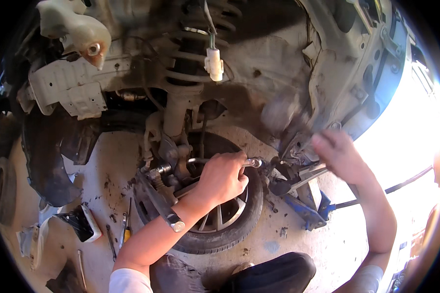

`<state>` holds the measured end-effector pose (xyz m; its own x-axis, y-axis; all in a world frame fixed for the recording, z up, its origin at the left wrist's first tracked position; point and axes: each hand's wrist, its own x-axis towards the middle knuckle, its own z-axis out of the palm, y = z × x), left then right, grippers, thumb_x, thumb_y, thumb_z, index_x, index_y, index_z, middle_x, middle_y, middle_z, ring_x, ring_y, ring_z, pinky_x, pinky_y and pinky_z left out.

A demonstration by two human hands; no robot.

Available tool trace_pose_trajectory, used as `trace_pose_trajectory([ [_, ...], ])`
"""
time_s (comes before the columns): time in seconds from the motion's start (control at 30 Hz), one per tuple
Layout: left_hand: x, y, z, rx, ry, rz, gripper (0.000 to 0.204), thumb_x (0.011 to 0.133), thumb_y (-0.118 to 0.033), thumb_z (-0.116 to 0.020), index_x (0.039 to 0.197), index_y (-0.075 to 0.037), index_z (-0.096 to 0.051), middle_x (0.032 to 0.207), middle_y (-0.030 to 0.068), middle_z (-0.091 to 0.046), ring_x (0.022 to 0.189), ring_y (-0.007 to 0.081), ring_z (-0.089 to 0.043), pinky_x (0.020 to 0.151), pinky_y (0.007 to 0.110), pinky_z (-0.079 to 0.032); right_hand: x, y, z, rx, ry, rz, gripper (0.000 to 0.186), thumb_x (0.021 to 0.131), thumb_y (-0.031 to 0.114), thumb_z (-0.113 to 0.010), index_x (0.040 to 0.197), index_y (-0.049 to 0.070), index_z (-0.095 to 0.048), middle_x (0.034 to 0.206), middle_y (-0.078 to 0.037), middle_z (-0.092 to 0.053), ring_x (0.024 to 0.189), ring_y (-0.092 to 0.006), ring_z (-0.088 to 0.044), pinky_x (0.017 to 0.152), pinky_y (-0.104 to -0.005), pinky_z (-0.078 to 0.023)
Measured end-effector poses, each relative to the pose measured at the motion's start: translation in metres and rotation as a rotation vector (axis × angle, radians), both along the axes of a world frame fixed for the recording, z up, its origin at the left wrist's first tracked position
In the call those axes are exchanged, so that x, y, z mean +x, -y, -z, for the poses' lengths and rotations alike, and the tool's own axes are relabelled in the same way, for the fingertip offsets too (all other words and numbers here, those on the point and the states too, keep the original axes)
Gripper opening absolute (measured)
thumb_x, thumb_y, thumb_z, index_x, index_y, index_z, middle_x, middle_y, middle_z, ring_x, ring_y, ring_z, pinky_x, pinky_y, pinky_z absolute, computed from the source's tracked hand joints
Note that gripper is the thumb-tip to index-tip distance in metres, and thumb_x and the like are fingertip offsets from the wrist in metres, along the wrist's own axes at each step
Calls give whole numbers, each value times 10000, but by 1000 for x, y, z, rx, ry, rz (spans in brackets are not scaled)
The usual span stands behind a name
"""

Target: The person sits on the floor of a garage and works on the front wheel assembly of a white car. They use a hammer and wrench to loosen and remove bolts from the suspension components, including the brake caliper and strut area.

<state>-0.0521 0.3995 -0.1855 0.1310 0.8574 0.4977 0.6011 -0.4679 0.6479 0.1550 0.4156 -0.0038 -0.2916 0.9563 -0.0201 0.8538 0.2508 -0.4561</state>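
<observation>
Pale, dirt-strewn ground (274, 244) spreads beneath the car's open wheel well (264, 63) on my remote view. I see the wrench (253, 162) at the centre, ring end to the right, the left hand (225, 177) gripping its shaft. Below it lies a wheel (244, 229). Right of that, the right hand (341, 155) is raised; I cannot tell whether its blurred fingers hold anything. Farther right sits a blue jack (305, 213); near left lies a yellow-handled screwdriver (127, 234).

Wrench (253, 163), silver; tyre (230, 242), black, with silver spokes (219, 216). Jack (302, 212), blue, at right. Far connector (213, 64), off-white; tool handle (127, 234), yellow, at near left.
</observation>
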Motion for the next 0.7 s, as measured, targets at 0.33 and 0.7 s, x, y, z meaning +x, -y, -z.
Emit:
trace_pose_trajectory([
  [0.33,4,0,7,51,-13,-10,106,687,-73,-606,723,-40,-512,663,127,-582,694,337,-585,696,442,-455,11,9,32,-107,201,-128,414,933,362,-531,901,-43,-609,722,-208,-595,683,-323,-598,679,-406,-468],
  [0.7,5,0,11,80,-52,-4,136,664,-81,-612,726,-48,-495,638,101,-562,662,315,-580,664,420,-469,29,10,63,74,368,-323,469,959,399,-474,929,-51,-602,758,-203,-615,734,-364,-603,718,-442,-473],
])
